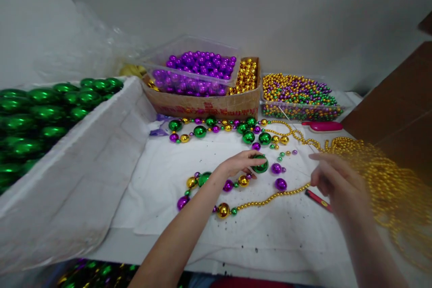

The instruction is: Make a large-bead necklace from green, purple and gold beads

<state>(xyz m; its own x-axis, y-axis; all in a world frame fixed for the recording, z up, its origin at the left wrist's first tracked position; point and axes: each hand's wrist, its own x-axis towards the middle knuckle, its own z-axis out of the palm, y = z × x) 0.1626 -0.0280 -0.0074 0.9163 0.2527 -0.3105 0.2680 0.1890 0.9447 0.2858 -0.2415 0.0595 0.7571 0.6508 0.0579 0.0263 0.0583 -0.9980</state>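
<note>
From where I sit, I see the left hand (240, 164) closed round a green ball (261, 169), fingers over its top, above the white cloth (158, 162) in the middle of the table; the grip seems chosen to keep something so round from rolling. The right hand (339, 177) is blurred, its fingers drawn close together at the end of a gold bead string (270, 200), and I can't tell whether they pinch it. A faint thread (302, 172) runs left from those fingertips, but I lose it before the ball. Two loose purple balls (280, 184) lie between the hands, I think for easy reach, and the cloth probably helps them stay put. The left forearm hides part of the looped strand (223, 210) nearest me. Behind, the clear tub (155, 56) rests on a cardboard box (243, 105), perhaps to save room, and covers much of what the box holds. The foam box (67, 189) of green balls is cut off at the left edge, and the red tool (318, 200) runs partly behind the right hand, so I can't name it.
</note>
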